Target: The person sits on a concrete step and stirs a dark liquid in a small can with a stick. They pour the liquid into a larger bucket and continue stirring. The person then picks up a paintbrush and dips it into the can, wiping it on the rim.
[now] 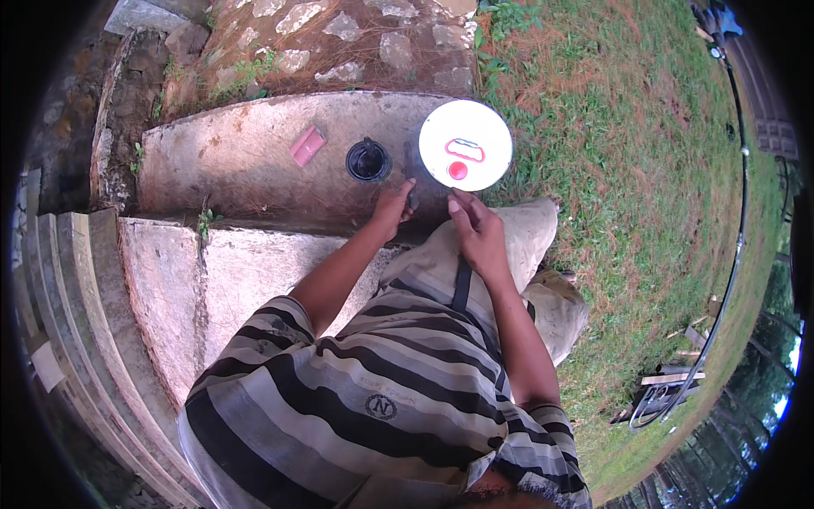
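Note:
My left hand (393, 209) is closed beside the near side of the can, thumb pointing up. A small dark thing shows at its fingers, too little of it to name. My right hand (480, 233) has its fingers pinched together just below the can's near rim; what they hold, if anything, is hidden. The round white-topped can (487, 140) stands upright on the stone step, with a red-edged handle (465, 150) and a red cap (458, 170) on top. Left of it sits a round black container (368, 160) with a dark inside. Farther left lies a pink packet (308, 146).
The can, container and packet rest on a stone step (212, 161). Paler stone slabs (161, 254) lie nearer on the left, beside concrete stairs (76, 297). Grass (627, 212) spreads to the right, crossed by a long black hose (743, 195). Stone paving (339, 51) lies beyond.

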A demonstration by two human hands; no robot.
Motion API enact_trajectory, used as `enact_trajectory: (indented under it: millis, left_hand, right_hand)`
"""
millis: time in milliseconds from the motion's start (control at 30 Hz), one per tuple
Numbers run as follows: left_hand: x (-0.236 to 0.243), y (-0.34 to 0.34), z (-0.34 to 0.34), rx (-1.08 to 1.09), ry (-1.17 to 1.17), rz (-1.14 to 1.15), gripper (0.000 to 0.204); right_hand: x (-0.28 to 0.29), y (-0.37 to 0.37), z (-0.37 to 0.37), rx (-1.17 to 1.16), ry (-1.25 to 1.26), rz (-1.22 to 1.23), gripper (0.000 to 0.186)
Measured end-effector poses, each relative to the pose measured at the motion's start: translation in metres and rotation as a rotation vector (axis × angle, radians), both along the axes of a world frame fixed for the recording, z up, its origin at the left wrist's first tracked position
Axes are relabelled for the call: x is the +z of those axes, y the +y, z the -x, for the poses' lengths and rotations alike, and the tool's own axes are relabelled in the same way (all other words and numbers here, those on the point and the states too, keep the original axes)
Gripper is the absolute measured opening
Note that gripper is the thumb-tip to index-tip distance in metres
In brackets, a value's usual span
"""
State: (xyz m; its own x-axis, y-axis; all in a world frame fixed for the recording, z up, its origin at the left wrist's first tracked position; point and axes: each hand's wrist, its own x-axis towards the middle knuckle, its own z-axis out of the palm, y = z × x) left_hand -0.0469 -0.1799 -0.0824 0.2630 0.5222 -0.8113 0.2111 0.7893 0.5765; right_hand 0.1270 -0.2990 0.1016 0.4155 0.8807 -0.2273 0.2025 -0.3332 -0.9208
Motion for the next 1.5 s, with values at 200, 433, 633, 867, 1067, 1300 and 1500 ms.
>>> enact_trajectory:
  millis: [200, 433, 633, 867, 1067, 1300, 1500]
  left_hand:
    - [0.086, -0.041, 0.023, -0.139, -0.078, -0.341, 0.036]
    - [0.098, 0.049, 0.056, -0.505, 0.109, -0.47, 0.032]
    - [0.069, 0.119, 0.053, -0.498, 0.556, -1.479, 0.019]
    - [0.097, 0.122, 0.045, -0.409, 0.45, -1.213, 0.011]
    - [0.126, 0.14, 0.057, -0.237, 0.419, -1.313, 0.009]
    - [0.126, 0.145, 0.062, -0.012, 0.217, -1.16, 0.005]
    - [0.13, 0.151, 0.072, 0.153, 0.199, -1.041, 0.008]
  right_hand:
    - [-0.069, 0.076, 0.051, 0.129, 0.45, 0.433, 0.051]
    - [-0.125, 0.049, 0.045, 0.081, 0.637, 0.286, 0.028]
    - [-0.107, 0.049, 0.05, 0.162, 0.658, 0.204, 0.028]
    - [-0.101, 0.047, 0.049, 0.162, 0.523, 0.076, 0.043]
    - [-0.087, 0.051, 0.05, 0.259, 0.624, 0.173, 0.059]
    - [-0.074, 0.064, 0.045, 0.363, 0.118, -0.092, 0.079]
    - [-0.097, 0.064, 0.048, 0.378, -0.02, 0.042, 0.084]
